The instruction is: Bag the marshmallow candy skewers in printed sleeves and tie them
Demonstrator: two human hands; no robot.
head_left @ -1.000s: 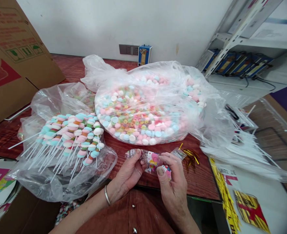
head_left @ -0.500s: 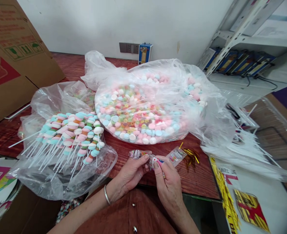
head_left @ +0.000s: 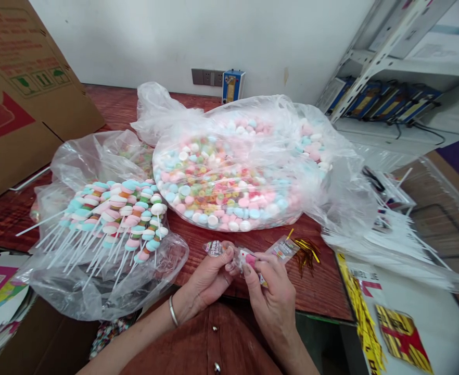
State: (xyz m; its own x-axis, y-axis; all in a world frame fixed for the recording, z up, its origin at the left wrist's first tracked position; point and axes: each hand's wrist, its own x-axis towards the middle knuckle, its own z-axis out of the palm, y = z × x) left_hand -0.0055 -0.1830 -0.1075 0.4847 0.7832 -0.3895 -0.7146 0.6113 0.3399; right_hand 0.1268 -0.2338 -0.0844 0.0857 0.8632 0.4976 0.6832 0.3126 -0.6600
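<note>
Close together at the table's front edge, my two hands work on a small printed clear bag. My left hand [head_left: 209, 278] pinches the clear bag [head_left: 213, 248] between thumb and fingers, its printed end pointing left. In my right hand [head_left: 274, 291], thumb and fingers close on a small pink and white item [head_left: 248, 258] beside the bag; its kind I cannot make out. Just beyond the right hand lies another printed clear bag [head_left: 284, 249], with gold twist ties [head_left: 306, 251] next to it.
Marshmallow candy skewers [head_left: 116, 213] lie on plastic at left. A large tray of marshmallows and gummy rings [head_left: 217, 182] under plastic film fills the middle. White sticks [head_left: 393, 245] lie at right, beside a shelf [head_left: 389, 62]. A cardboard box [head_left: 30, 94] stands far left.
My right hand has shifted slightly right and down, and more of the pink and white item shows. The clear bag in my left hand has moved slightly left.
</note>
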